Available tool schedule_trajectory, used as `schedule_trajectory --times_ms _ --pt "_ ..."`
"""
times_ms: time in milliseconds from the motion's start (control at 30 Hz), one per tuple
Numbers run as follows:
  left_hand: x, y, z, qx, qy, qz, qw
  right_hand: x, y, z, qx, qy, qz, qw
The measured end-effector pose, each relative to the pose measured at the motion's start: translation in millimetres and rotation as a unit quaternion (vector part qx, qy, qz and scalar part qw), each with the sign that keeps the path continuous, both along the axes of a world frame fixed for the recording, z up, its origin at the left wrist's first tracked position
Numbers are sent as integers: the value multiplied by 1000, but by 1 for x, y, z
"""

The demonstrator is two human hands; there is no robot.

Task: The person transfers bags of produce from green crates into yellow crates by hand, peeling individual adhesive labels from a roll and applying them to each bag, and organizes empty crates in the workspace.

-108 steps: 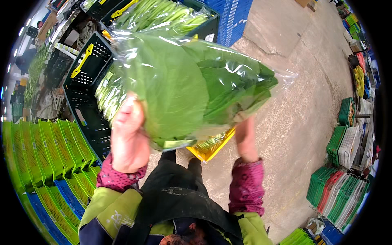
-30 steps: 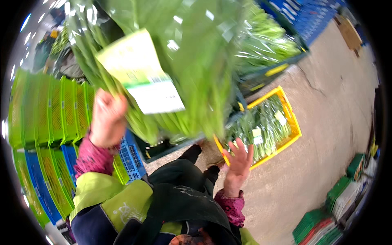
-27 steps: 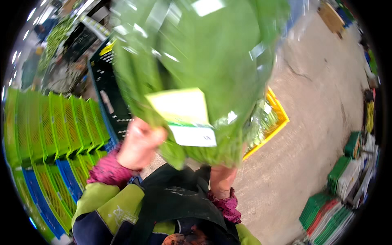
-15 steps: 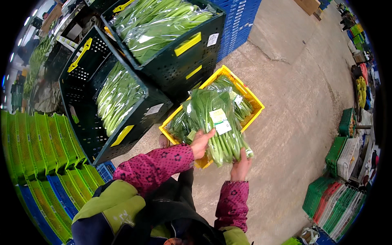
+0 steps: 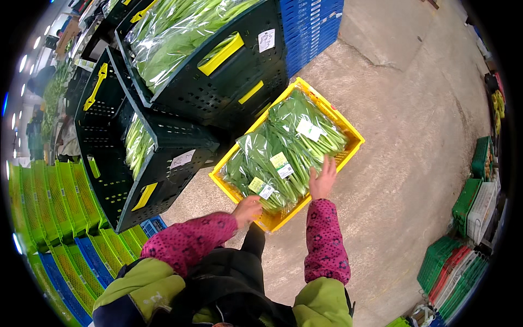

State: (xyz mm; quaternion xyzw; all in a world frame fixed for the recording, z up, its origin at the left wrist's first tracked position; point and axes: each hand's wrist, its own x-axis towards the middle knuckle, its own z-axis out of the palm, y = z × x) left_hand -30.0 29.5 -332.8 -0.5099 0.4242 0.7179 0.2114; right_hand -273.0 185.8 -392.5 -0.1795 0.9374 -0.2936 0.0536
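A yellow crate [image 5: 348, 154] stands in front of me with several clear bags of leafy green vegetables lying side by side. The middle bag [image 5: 294, 163] carries a yellow-and-white label, and so does the left bag [image 5: 246, 173]. On the far-right bag [image 5: 318, 135] the label looks white. My right hand [image 5: 323, 179] is open, its fingers stretched out at the stem ends by the crate's near right side. My left hand [image 5: 248, 211] holds nothing, its loosely bent fingers apart beside the crate's near left edge, close to the left bag.
Dark green crates of bagged greens, one upper [image 5: 218, 82] and one lower [image 5: 163, 163], stand to the left. Behind them rises a blue crate stack [image 5: 310, 32]. Lime-green crates [image 5: 54, 201] fill the left side; green, red and white crates [image 5: 452, 272] line the right.
The bag of greens I held above the crate now lies in it between the other bags. Both hands have let go, the left drawing back toward the crate's near left edge.
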Motion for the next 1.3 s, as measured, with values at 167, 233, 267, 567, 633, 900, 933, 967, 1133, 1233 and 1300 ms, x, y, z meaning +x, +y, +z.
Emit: schedule_trajectory --times_ms 167,233,267,567,633,900,933,967,1133,1233,1300 --pt "127 -15 -19 -9 -39 20 999 15 -51 10 47 29 145 988" --pt "148 -25 5 -31 -66 38 997 27 -57 -8 66 19 115 991" --pt "156 -34 20 -47 -77 50 995 39 -59 -16 77 15 93 993" --pt "179 -87 -52 -241 121 -99 958 16 -13 -80 293 58 222 928" --pt "142 -97 -46 -209 115 -88 967 20 -28 -60 253 37 212 943" --pt "8 -141 -48 -477 212 -190 831 133 -42 -52 228 -24 464 856" --pt "-6 -141 -54 -474 243 -210 820 135 -37 -56 248 -30 505 826" --pt "-23 -144 -60 -472 276 -230 805 129 -36 -59 221 -40 503 835" --pt "-53 -137 -88 -514 264 -305 757 46 -79 -45 79 73 483 869" --pt "-37 -117 -124 -521 191 -297 777 -38 -140 -42 117 159 362 911" --pt "-28 -98 -120 -503 175 -287 796 -73 -172 -49 85 197 284 934"
